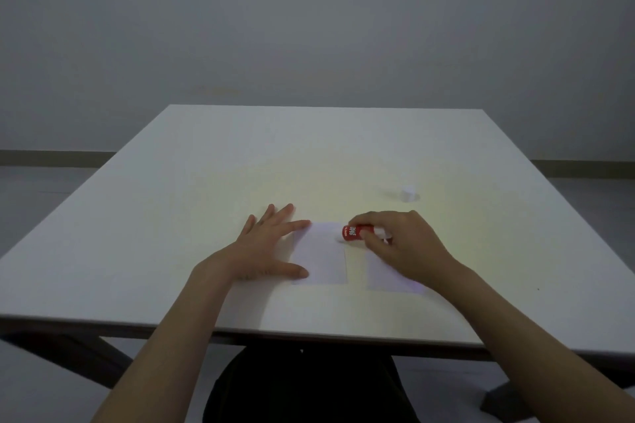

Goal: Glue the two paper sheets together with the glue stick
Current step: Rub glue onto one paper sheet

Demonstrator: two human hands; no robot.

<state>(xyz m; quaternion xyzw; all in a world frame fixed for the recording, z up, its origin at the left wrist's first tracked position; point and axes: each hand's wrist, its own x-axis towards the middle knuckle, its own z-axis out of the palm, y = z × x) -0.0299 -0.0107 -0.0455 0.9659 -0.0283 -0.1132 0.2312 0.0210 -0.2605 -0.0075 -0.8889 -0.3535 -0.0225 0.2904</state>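
Two small white paper sheets lie side by side on the white table [171,216]. My left hand [264,247] rests flat with fingers spread, thumb and forefinger touching the left edge of the left sheet [323,254]. My right hand [402,244] grips a red glue stick [354,233] held nearly level, its tip touching the upper right corner of the left sheet. The right sheet [388,275] is partly hidden under my right hand and wrist.
A small white cap [408,193] stands on the table beyond my right hand. The table's near edge runs just in front of my forearms. A grey wall and floor lie behind the table.
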